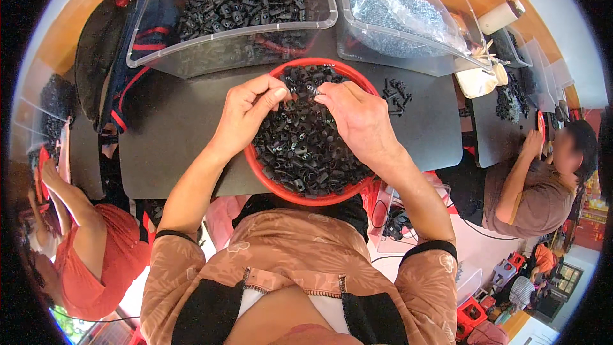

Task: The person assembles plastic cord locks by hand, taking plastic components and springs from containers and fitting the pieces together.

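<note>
A red round basin [257, 169] full of small black plastic parts [306, 147] sits in front of me, overhanging the near table edge. Both my hands are over its far half, a short gap apart. My left hand [250, 112] is closed in a pinch of thumb and forefinger; what it holds is too small to make out. My right hand [359, 115] also pinches, with a small shiny, spring-like coil [313, 90] at its fingertips. Similar shiny coils lie among the black parts. Right of the basin, several small black pieces [397, 96] lie loose on the dark table [185, 144].
Behind the basin stand a clear bin [233, 35] heaped with black parts and another [415, 64] holding a plastic bag of small shiny pieces. A dark bag or garment [105, 57] lies at left. People sit at both sides, one in red [105, 262], one in brown [536, 198].
</note>
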`<state>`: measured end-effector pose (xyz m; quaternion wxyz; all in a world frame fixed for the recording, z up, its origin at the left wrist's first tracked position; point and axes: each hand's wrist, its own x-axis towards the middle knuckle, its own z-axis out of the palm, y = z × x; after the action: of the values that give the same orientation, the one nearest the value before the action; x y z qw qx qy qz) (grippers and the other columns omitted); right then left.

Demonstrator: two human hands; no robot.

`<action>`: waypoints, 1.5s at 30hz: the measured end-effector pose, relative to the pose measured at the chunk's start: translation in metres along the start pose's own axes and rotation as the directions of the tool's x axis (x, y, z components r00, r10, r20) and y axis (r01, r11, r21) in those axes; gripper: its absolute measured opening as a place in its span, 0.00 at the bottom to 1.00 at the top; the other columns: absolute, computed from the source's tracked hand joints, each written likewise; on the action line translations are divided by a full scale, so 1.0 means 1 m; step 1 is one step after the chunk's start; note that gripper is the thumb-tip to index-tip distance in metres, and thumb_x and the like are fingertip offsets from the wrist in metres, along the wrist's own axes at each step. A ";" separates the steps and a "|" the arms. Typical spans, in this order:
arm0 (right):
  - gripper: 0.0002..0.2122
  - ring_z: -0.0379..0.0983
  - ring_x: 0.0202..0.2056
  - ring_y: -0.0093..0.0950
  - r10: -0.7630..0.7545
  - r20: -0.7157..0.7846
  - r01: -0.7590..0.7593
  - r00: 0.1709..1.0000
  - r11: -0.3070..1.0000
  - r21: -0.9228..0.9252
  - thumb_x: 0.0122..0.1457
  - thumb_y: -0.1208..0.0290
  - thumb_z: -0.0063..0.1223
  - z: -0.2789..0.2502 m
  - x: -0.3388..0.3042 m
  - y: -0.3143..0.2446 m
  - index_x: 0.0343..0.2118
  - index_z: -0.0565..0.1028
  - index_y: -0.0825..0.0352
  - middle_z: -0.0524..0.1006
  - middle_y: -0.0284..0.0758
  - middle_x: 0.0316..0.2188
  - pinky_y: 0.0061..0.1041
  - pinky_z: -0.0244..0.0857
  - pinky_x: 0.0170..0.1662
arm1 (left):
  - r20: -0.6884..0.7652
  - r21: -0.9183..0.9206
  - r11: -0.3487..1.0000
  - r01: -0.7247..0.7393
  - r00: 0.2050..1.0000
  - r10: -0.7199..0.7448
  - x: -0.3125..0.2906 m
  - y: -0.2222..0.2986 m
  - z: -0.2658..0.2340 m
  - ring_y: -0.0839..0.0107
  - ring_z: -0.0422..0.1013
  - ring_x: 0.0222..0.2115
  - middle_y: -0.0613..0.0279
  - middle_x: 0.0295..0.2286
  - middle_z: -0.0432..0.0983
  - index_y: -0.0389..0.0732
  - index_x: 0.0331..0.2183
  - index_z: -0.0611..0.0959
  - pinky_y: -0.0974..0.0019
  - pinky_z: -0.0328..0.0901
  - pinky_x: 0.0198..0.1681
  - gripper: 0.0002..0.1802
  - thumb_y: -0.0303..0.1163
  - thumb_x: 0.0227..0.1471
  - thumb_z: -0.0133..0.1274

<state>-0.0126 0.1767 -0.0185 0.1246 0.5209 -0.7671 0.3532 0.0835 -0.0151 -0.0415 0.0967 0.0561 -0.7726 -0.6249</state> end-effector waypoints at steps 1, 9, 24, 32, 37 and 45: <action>0.07 0.72 0.24 0.39 0.028 0.021 -0.029 0.999 0.999 0.013 0.53 0.73 0.53 0.000 0.000 0.001 0.34 0.71 0.67 0.71 0.39 0.22 0.34 0.66 0.25 | 0.029 0.045 0.999 -0.027 0.999 0.026 -0.001 -0.001 0.001 0.80 0.66 0.25 0.67 0.23 0.73 0.35 0.35 0.78 0.74 0.62 0.30 0.08 0.29 0.54 0.51; 0.06 0.73 0.27 0.42 0.122 0.076 -0.140 0.990 0.943 0.303 0.54 0.72 0.53 0.004 0.002 -0.008 0.30 0.72 0.69 0.75 0.42 0.26 0.35 0.67 0.29 | -0.037 0.236 0.923 -0.304 0.946 0.321 -0.004 0.009 0.014 0.69 0.72 0.27 0.56 0.26 0.74 0.37 0.39 0.78 0.67 0.65 0.32 0.12 0.25 0.50 0.53; 0.09 0.73 0.26 0.33 -0.244 0.085 0.256 0.966 0.953 -0.163 0.49 0.74 0.55 0.005 -0.004 -0.009 0.35 0.74 0.68 0.74 0.37 0.26 0.28 0.66 0.29 | 0.138 -0.068 0.996 0.066 0.989 -0.056 -0.002 0.002 0.006 0.80 0.63 0.22 0.68 0.21 0.68 0.35 0.29 0.75 0.73 0.61 0.28 0.08 0.30 0.56 0.48; 0.08 0.73 0.25 0.42 0.255 0.301 -0.323 0.919 0.924 0.204 0.57 0.69 0.52 0.012 0.005 -0.014 0.29 0.71 0.70 0.74 0.43 0.22 0.34 0.65 0.26 | 0.084 0.007 0.997 -0.071 0.994 0.070 -0.004 0.006 0.008 0.80 0.64 0.23 0.68 0.22 0.69 0.35 0.30 0.75 0.74 0.62 0.28 0.07 0.29 0.56 0.49; 0.08 0.73 0.26 0.42 0.240 0.195 -0.279 0.951 0.937 0.209 0.55 0.69 0.54 0.013 0.003 -0.016 0.29 0.73 0.70 0.75 0.43 0.23 0.34 0.65 0.27 | 0.091 0.016 0.996 -0.090 0.992 0.089 -0.004 0.006 0.008 0.80 0.64 0.23 0.68 0.22 0.69 0.35 0.31 0.75 0.74 0.62 0.28 0.06 0.28 0.55 0.48; 0.06 0.72 0.27 0.39 0.008 0.009 -0.009 1.000 0.998 0.069 0.51 0.73 0.55 -0.002 -0.006 -0.001 0.31 0.72 0.66 0.74 0.38 0.25 0.36 0.65 0.30 | 0.044 -0.065 0.998 -0.018 0.999 0.021 -0.002 0.005 0.001 0.82 0.62 0.22 0.70 0.21 0.68 0.35 0.30 0.75 0.74 0.61 0.28 0.07 0.30 0.56 0.48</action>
<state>-0.0090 0.1823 -0.0202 0.1016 0.5231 -0.7571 0.3779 0.0853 -0.0121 -0.0367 0.0873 0.0312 -0.7546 -0.6496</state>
